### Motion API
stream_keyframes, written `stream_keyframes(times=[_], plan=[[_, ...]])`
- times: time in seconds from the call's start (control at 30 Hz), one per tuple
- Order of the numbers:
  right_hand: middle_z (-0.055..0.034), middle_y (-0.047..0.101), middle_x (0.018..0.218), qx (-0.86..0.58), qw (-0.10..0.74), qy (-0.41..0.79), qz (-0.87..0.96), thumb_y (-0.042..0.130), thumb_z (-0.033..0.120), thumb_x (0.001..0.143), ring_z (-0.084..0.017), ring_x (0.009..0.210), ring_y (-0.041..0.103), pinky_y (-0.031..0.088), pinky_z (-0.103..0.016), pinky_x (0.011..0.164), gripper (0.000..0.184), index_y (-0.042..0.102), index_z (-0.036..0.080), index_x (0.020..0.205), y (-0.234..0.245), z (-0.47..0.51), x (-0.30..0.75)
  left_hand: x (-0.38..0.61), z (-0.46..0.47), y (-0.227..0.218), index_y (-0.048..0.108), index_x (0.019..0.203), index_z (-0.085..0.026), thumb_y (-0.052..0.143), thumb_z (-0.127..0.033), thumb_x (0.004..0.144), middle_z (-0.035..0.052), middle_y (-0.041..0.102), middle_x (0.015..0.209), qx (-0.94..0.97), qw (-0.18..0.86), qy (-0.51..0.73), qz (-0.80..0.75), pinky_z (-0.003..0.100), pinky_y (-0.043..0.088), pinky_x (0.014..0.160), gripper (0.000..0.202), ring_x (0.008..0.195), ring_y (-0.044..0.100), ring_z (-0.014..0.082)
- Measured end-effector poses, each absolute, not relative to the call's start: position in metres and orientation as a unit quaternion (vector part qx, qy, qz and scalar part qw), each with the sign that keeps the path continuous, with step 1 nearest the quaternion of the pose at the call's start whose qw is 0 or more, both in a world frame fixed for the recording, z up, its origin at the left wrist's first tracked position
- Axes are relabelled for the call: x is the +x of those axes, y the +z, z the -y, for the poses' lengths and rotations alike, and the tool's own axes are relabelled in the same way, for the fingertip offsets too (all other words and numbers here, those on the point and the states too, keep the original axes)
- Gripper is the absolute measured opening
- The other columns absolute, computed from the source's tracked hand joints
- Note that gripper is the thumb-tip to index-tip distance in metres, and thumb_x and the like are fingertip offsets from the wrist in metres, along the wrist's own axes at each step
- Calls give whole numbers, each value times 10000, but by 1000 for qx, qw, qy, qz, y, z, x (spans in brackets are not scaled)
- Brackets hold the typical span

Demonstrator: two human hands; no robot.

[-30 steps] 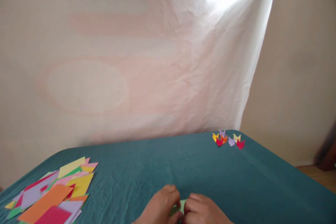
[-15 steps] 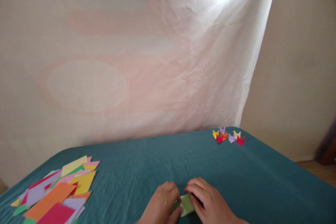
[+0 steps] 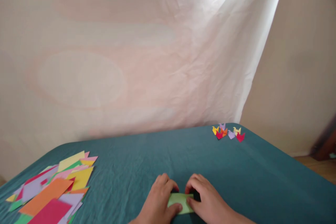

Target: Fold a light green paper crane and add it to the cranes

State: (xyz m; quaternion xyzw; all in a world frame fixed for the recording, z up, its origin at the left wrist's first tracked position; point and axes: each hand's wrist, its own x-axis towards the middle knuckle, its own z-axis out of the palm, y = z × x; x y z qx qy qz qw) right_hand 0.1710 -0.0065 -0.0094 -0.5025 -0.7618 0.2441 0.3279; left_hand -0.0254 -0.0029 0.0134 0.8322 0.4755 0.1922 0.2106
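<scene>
A light green piece of paper (image 3: 183, 201), folded into a small strip, lies between my hands near the front of the table. My left hand (image 3: 162, 201) grips its left end, thumb on the near side and fingers at the far edge. At the right end, my right hand (image 3: 207, 199) pinches the paper between curled fingers and thumb. My fingertips cover both ends of the strip.
Loose coloured paper sheets (image 3: 52, 190) lie in a heap at the left. Several small folded paper birds (image 3: 228, 132) stand at the far right of the green-covered table (image 3: 136, 168). A pale cloth (image 3: 157, 77) hangs behind the table.
The green paper shows wider and flatter between my hands. My left hand has shifted slightly left, and the thumbs now press on its surface. The view has tilted a little.
</scene>
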Motion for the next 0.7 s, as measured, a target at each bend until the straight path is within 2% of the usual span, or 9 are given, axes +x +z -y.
stream_keyframes(times=[0.17,0.23,0.4,0.7], plan=[[27,576,700,-492,360,360,706,538,108,747,-126,672,523,390,-218,621,91,588,184,759,3,7,173,-21,-1,19,598,764,-174,554,-176,730,-11,567,763,766,319,252,-497,232,374,684,56,749,512,147],[22,569,702,-479,379,396,685,554,195,789,-124,649,508,384,-215,591,56,602,179,813,6,7,175,-21,-3,17,592,754,-164,536,-226,771,-30,531,666,720,383,277,-507,210,347,596,85,646,484,124],[9,566,679,-455,414,440,655,564,379,838,-130,630,499,377,-222,575,223,628,165,823,8,6,178,-19,-3,10,577,736,-153,596,-346,779,-36,498,617,656,449,350,-496,196,323,544,198,582,444,107],[6,571,690,-458,452,430,633,571,442,844,-139,653,507,393,-226,605,276,637,176,808,13,9,179,-16,0,16,580,689,-142,598,-444,796,-25,531,544,609,486,385,-495,194,321,504,320,508,450,98]])
